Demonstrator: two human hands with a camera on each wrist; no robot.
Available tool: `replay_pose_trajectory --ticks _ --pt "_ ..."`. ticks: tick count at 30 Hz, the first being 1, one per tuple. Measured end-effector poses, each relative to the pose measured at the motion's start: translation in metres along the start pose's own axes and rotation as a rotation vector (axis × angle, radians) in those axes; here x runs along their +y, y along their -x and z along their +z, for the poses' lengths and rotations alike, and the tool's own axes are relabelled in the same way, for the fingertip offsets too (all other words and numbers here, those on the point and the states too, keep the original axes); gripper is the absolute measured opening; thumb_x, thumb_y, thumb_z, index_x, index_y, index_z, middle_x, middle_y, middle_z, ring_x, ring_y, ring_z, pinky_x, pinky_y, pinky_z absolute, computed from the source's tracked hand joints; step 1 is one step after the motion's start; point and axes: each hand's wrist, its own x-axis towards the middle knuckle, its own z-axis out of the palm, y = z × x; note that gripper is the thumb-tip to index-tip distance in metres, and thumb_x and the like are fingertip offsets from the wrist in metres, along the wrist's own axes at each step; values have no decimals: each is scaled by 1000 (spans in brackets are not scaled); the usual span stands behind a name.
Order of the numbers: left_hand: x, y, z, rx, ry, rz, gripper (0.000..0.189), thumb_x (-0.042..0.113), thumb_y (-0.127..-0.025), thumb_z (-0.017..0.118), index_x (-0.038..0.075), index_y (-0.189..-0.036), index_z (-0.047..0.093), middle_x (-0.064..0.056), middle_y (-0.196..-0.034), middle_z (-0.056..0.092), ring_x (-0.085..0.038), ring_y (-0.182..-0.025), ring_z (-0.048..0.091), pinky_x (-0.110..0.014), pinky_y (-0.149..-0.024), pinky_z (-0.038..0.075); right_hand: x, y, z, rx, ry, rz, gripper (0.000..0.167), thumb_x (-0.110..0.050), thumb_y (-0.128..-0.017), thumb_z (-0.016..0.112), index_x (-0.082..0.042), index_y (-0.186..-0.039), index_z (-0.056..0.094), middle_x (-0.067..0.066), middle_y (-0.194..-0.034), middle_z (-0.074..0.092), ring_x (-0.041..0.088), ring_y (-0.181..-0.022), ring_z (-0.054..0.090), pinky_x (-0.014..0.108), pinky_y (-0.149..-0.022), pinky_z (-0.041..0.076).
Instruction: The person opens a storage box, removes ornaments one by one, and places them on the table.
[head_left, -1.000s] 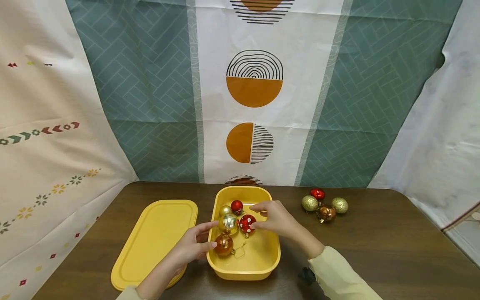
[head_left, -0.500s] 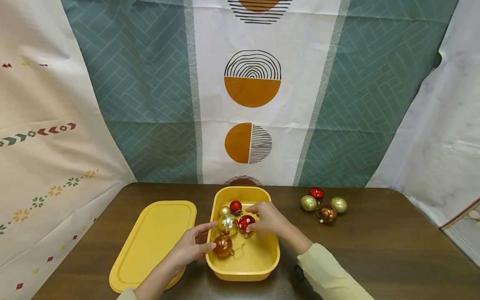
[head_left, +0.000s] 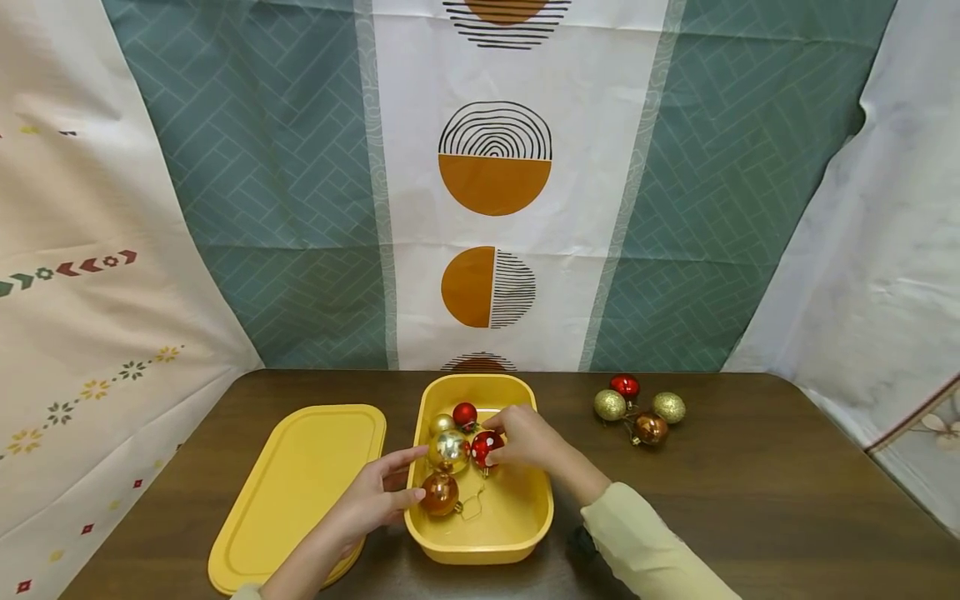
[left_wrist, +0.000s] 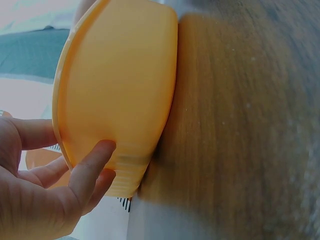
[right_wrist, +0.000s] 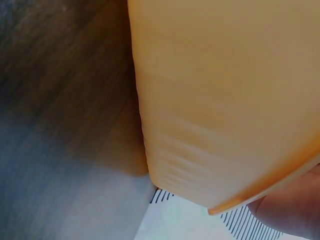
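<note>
A yellow plastic box (head_left: 510,521) stands on the table with several Christmas baubles inside. My left hand (head_left: 375,497) holds its left rim, some fingers over the edge and others against the outer wall (left_wrist: 120,75). Inside the box, my right hand (head_left: 528,442) has thumb and fingers around a red bauble with white dots (head_left: 483,447). Left of that lie a shiny gold bauble (head_left: 448,451), a small gold one (head_left: 441,424), a small red one (head_left: 465,415) and a copper one (head_left: 439,494) with a string loop. In the right wrist view, the box wall (right_wrist: 225,100) covers most of that hand.
A yellow lid (head_left: 300,492) lies flat on the table left of the box. At the back right sit a red bauble (head_left: 625,386), two glittery gold ones (head_left: 610,405) and a copper one (head_left: 650,429). A dark object (head_left: 581,543) lies by the right sleeve.
My right hand has moved slightly left and its fingers have closed in around the dotted red bauble. The left hand stays at the box rim. The head view has shifted a little.
</note>
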Motion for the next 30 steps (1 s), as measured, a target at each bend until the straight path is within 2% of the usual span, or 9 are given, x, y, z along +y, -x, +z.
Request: replay_pose_trajectory --ticks 5,21,30 --pt "-1 0 -1 -2 4 1 56 2 -84 61 -2 -135 37 -34 -130 39 -36 -109 52 -43 -69 54 0 -1 1 -5 18 -7 30 -10 -66 79 0 -93 71 6 -83 69 18 -70 55 23 -62 44" --pt "-1 0 -1 -9 16 10 55 1 -85 59 -3 -135 37 -34 -129 39 -34 -107 53 -43 -70 54 1 -2 3 -1 26 -16 30 -9 -66 79 0 -94 71 6 -84 69 18 -71 57 23 -62 46" --pt "-2 0 -1 -15 23 15 55 1 -85 59 -3 -135 36 -33 -129 40 -34 -108 53 -44 -70 54 0 4 2 63 10 -68 31 -7 -65 80 1 -94 71 8 -87 70 17 -80 63 27 -69 51"
